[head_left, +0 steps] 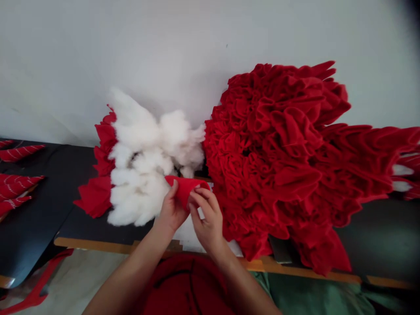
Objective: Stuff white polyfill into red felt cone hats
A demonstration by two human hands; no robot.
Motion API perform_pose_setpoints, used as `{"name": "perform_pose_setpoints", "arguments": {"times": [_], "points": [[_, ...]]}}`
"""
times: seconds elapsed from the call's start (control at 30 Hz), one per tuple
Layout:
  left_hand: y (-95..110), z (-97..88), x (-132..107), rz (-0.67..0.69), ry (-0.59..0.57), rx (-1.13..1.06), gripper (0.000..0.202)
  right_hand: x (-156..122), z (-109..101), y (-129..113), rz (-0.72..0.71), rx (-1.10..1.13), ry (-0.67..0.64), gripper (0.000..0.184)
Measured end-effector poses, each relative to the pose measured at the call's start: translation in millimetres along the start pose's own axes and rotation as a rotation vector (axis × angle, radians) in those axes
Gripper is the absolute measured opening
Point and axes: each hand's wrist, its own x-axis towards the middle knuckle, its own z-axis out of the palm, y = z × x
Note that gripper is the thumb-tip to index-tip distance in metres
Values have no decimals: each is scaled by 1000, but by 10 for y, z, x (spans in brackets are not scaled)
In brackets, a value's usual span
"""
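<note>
My left hand point(169, 211) and my right hand point(206, 218) both pinch a small cone of red felt point(185, 190), one on each side of it. Just behind them lies a fluffy mass of white cotton stuffing point(139, 168), and the hands nearly touch it. Red felt flaps point(98, 197) edge the stuffing on its far left. To the right rises a large heap of ruffled red felt point(272, 153), close to my right hand. A white sheet of paper point(187, 236) shows beneath my hands.
Several red felt cones with white stitched stripes point(16, 186) lie on the black tabletop point(42, 218) at the left. The table has a wooden edge point(92, 246). A white wall point(131, 52) stands behind. Red cloth point(187, 284) and green cloth point(311, 297) lie below the table edge.
</note>
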Motion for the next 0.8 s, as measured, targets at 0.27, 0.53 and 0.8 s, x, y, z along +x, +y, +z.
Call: {"name": "perform_pose_setpoints", "arguments": {"times": [0.27, 0.53, 0.8], "points": [[-61, -12, -41, 140, -27, 121, 22, -21, -10, 36, 235, 284, 16, 22], [-210, -121, -49, 439, -62, 436, 58, -171, 29, 191, 798, 784, 122, 25], [-148, -241, -10, 381, -117, 492, 62, -93, -65, 181, 1022, 1001, 132, 28]]}}
